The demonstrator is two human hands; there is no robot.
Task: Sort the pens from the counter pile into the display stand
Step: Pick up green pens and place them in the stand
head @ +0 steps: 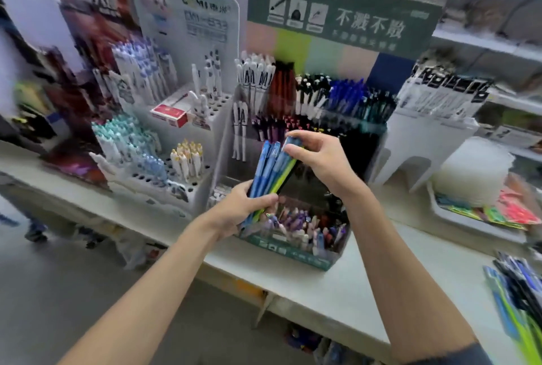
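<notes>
White rack (pixel 176 171) of capped pens stands far left on the bench (pixel 337 285). Left hand (pixel 237 209) grips the lower ends of a bundle of pens (pixel 271 168), mostly blue with 1 yellow-green, tilted up to the right. Right hand (pixel 325 165) pinches the bundle's top end between thumb and fingers. Both hands are in front of the display stand (pixel 343 15). The loose pen pile (pixel 519 297) lies far right on the bench, well apart.
</notes>
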